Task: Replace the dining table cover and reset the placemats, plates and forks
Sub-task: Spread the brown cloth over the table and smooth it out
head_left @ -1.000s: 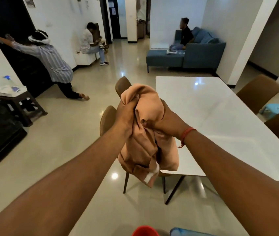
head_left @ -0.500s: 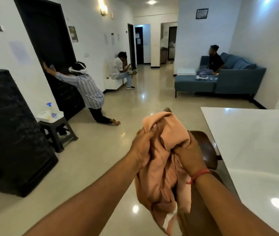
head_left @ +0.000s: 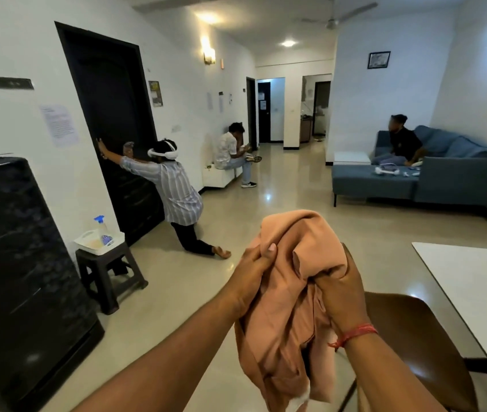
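Both my hands hold the bunched peach cover (head_left: pixel 292 295): left grip (head_left: pixel 251 281) and right grip (head_left: pixel 340 295) clenched on it. White surface (head_left: pixel 480 295) lies at three o'clock, brown chair (head_left: pixel 414 346) beneath my right wrist.

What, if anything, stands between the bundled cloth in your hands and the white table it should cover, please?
Both hands, left and right, grip the cloth in the air. A brown chair stands between it and the table, close against the table's edge. The visible tabletop is bare, so only the chair is in the way.
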